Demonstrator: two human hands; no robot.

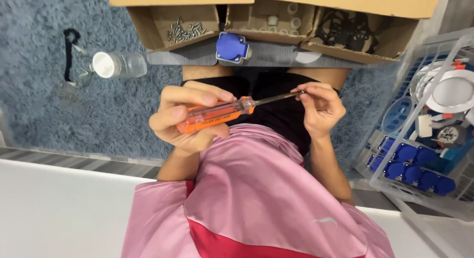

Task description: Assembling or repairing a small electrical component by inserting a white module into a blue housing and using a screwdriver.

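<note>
left hand (190, 114) curls tight around the orange handle of a screwdriver (219, 114), held level above the lap; right hand (321, 107) pinches the tip of its metal shaft, fingers bent, wrist cocked, a blue socket (231, 47) lying beyond

We see a translucent orange screwdriver handle (213, 115) with a grey metal shaft. Our shirt (256, 198) is pink with a red band, over black shorts (276, 105). The carpet (44, 90) is shaggy blue-grey. The cardboard boxes (187, 25) are tan; a socket (231, 46) before them is blue, like the sockets (410, 164) in the white wire basket (395, 154).
</note>
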